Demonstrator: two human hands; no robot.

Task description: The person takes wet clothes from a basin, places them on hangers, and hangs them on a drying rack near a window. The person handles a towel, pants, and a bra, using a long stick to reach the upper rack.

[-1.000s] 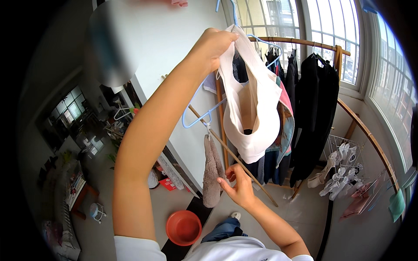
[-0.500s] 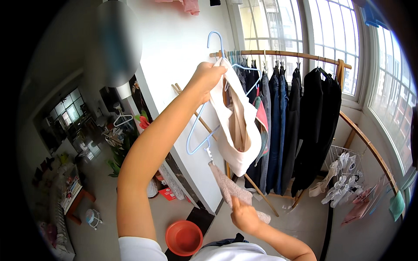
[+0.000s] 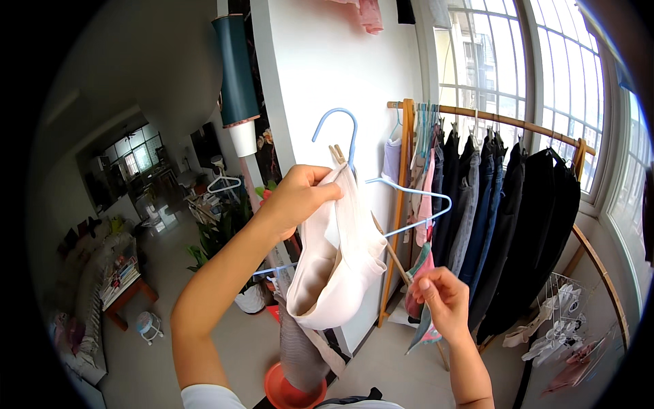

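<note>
My left hand (image 3: 300, 194) is raised in front of me and grips the neck of a light blue wire hanger (image 3: 344, 129). A white garment (image 3: 340, 273) is draped over the hanger, with wooden pegs at its hook. A grey garment (image 3: 300, 351) hangs down below the white one. My right hand (image 3: 443, 300) is lower and to the right, its fingers pinched on a small pink and teal patterned cloth (image 3: 419, 327) next to a slanted wooden pole.
A curved wooden clothes rail (image 3: 518, 124) on the right carries several dark garments (image 3: 518, 218) under the windows. A white pillar (image 3: 340, 68) stands behind the hanger. An orange basin (image 3: 293, 394) sits on the floor. A wire rack with small items (image 3: 558, 327) is at lower right.
My left hand has brought the hanger with the white garment lower and more central. My right hand has risen and now pinches the patterned cloth.
</note>
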